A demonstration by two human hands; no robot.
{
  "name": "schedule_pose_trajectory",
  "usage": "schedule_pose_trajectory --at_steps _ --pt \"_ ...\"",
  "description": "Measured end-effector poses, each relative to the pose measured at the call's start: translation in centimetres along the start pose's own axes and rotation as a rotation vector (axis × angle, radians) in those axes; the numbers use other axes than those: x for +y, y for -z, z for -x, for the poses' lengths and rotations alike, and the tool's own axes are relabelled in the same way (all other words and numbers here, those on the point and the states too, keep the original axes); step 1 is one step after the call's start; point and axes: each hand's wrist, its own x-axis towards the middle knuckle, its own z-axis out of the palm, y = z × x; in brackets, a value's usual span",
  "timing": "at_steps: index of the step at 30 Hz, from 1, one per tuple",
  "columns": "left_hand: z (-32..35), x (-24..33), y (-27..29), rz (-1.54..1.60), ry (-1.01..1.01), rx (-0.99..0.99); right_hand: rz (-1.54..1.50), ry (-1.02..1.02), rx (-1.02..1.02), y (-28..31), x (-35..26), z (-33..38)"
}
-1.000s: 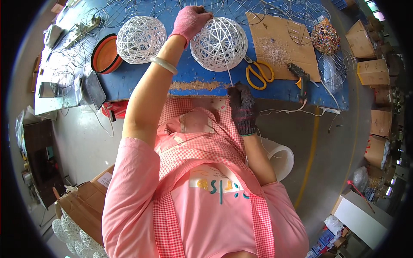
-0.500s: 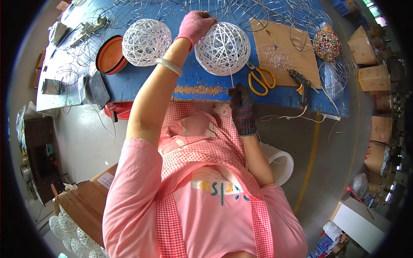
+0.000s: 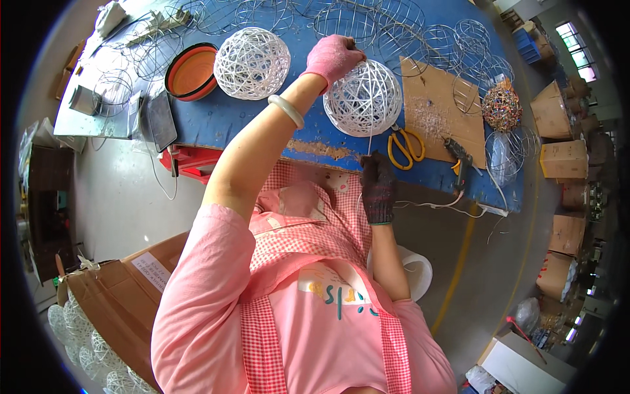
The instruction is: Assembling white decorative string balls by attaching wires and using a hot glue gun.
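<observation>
String ball [image 3: 362,98] on table [image 3: 262,125], scissors [image 3: 405,146] just rt.

**What the view hides**

The left hand [image 3: 333,56] in its pink glove lies over the top of the white string ball [image 3: 362,98], so the ball's upper left side and the fingertips pressed there cannot be seen. The right hand [image 3: 377,187] in a dark glove is closed with its palm turned away; a thin white string [image 3: 369,141] runs from the ball down into it, but the grip on it is too fine to tell. The wire frames [image 3: 367,16] at the far side of the blue table [image 3: 223,121] are cut by the picture's upper edge. The string balls [image 3: 82,341] beside the cardboard box [image 3: 125,302] are cut at the lower left rim.
</observation>
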Motion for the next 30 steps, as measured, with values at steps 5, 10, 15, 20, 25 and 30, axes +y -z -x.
schedule_pose_trajectory --at_steps 5,10,15,20,25,30 --pt "0.5 0.9 0.3 0.007 0.019 -0.039 0.019 0.017 0.049 -0.1 0.2 0.2" --pt "0.3 0.1 0.4 -0.008 -0.029 -0.006 0.006 -0.063 0.014 0.7 -0.8 0.0" --pt "-0.6 -1.0 0.5 0.015 -0.026 -0.015 -0.008 0.045 0.038 2.9 -2.2 0.1" --pt "-1.4 -2.7 -0.3 0.119 -0.021 0.01 -0.066 0.105 0.032 4.0 -2.7 1.6" --pt "-0.9 -1.8 -0.1 0.28 -0.011 -0.076 -0.467 -0.117 -0.1 5.8 -5.0 2.9" --pt "-0.1 -1.7 0.3 0.337 -0.065 -0.088 -0.588 -0.14 -0.207 8.4 -8.5 3.0"
